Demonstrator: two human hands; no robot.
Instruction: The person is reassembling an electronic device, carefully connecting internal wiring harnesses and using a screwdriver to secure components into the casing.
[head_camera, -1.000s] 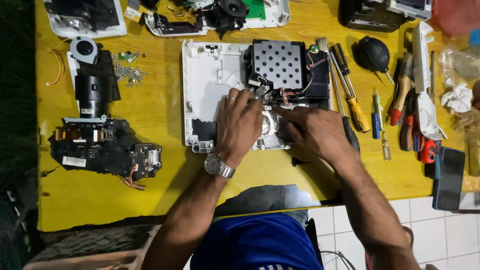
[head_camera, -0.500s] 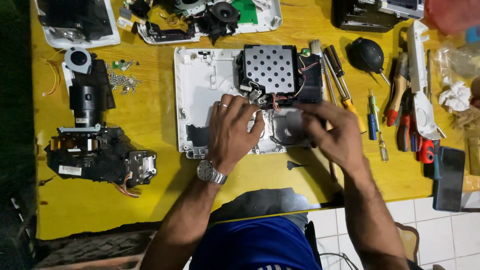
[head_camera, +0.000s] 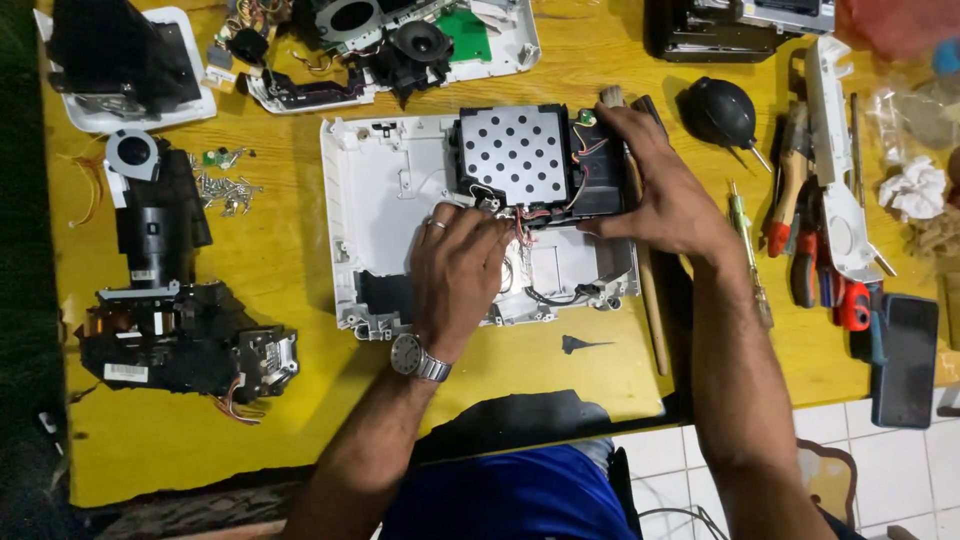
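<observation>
While both of my hands work inside the shell, the layout reads as follows.
Open white housing (head_camera: 385, 205): lies flat on the yellow table (head_camera: 250, 250), long axis running 9 to 3 o'clock.
Perforated black module (head_camera: 515, 150): seated at the housing's 1 o'clock corner.
Left hand (head_camera: 455, 270): fingers curled down onto the red wires (head_camera: 520, 222) at the module's 6 o'clock edge; nearer hand.
Right hand (head_camera: 665, 190): clasping the module's 3 o'clock side.
Obstruction: brush (head_camera: 640, 260) and screwdriver (head_camera: 750, 250) lie at 3 o'clock, loose screws (head_camera: 225, 190) at 9.
</observation>
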